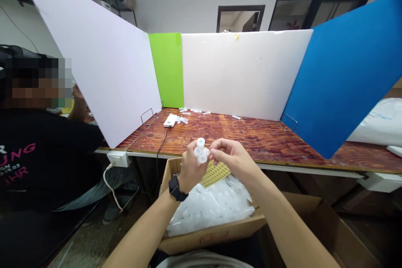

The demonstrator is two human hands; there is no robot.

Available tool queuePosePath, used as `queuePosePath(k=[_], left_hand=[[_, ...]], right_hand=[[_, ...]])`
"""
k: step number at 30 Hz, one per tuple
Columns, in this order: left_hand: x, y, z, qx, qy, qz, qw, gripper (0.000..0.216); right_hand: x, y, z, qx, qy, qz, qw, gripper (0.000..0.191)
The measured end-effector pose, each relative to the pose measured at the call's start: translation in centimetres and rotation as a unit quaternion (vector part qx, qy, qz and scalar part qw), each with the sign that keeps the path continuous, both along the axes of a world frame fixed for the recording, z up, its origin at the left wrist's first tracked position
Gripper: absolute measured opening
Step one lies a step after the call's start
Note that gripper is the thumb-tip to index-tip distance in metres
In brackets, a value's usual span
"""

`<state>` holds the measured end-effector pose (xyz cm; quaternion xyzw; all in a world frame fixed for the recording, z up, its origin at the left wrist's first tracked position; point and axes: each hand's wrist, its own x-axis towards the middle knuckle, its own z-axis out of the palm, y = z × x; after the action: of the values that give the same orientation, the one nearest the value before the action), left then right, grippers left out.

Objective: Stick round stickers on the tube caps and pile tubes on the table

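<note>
My left hand (pixel 192 168), with a dark watch on its wrist, is wrapped round a small bundle of white plastic tubes (pixel 201 151). Their round ends point up towards me. Close beside them on the right, my right hand (pixel 231 155) has thumb and forefinger pinched together at the bundle's edge. Whatever lies between those fingertips is too small to make out. Below both hands, a yellow sheet with rows of dots (pixel 217 173) rests in a cardboard box (pixel 213 236). Many translucent white plastic pieces (pixel 212 205) fill this box.
On the wooden table (pixel 201 132) lie a white device (pixel 170 120) with a black cable and several loose tubes (pixel 182 120). White, green and blue panels (pixel 345 71) surround the tabletop. A person (pixel 40 146) sits at left. Another open cardboard box (pixel 329 226) stands at right.
</note>
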<state>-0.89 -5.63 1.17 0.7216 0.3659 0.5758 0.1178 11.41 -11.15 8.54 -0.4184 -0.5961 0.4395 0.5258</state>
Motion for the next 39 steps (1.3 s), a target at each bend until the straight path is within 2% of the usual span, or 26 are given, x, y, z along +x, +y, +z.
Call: queuePosePath(k=[5, 13, 16, 19, 24, 27, 31, 33, 35, 36, 38, 39], left_hand=[[-0.2, -0.1, -0.1, 0.019, 0.035, 0.02, 0.999, 0.021], [-0.4, -0.2, -0.1, 0.122, 0.08, 0.061, 0.987, 0.022], [-0.4, -0.3, -0.1, 0.155, 0.092, 0.07, 0.981, 0.022], [-0.5, -0.5, -0.1, 0.157, 0.096, 0.081, 0.98, 0.019], [-0.5, -0.4, -0.4, 0.134, 0.094, 0.086, 0.983, 0.019], [-0.4, -0.2, -0.7, 0.12, 0.099, 0.079, 0.985, 0.019], [0.1, -0.3, -0.7, 0.068, 0.079, 0.074, 0.992, 0.022], [0.4, -0.6, -0.5, 0.04, 0.047, 0.075, 0.995, 0.026], [0.6, -0.7, -0.3, 0.025, 0.017, 0.062, 0.998, 0.035], [0.8, -0.7, -0.2, 0.017, 0.009, 0.047, 0.999, 0.035], [0.9, -0.6, -0.2, -0.011, -0.005, 0.008, 1.0, 0.031], [1.0, -0.4, -0.2, -0.026, -0.015, -0.009, 1.0, 0.027]], right_hand=[[0.5, 0.0, 0.3, -0.055, -0.023, 0.012, 0.998, 0.01], [0.1, -0.2, 0.3, -0.1, 0.006, 0.003, 0.995, 0.006], [-0.2, -0.2, 0.2, -0.109, 0.012, -0.03, 0.994, 0.006], [-0.3, -0.2, 0.0, -0.112, 0.044, -0.053, 0.991, 0.01], [-0.1, 0.0, -0.6, -0.092, 0.124, 0.0, 0.988, 0.013], [0.2, 0.3, -1.4, -0.069, 0.121, 0.018, 0.99, 0.017], [0.9, 0.3, -2.2, -0.04, 0.098, 0.019, 0.994, 0.014], [1.0, -0.5, -1.8, 0.016, 0.07, -0.043, 0.996, 0.016], [0.8, -2.0, -1.0, 0.113, 0.045, -0.113, 0.986, 0.02], [0.5, -3.0, -0.6, 0.163, 0.032, -0.116, 0.979, 0.02], [0.0, -5.4, -0.2, 0.224, 0.018, -0.032, 0.974, 0.024], [-0.3, -6.7, -0.3, 0.247, 0.035, 0.004, 0.968, 0.035]])
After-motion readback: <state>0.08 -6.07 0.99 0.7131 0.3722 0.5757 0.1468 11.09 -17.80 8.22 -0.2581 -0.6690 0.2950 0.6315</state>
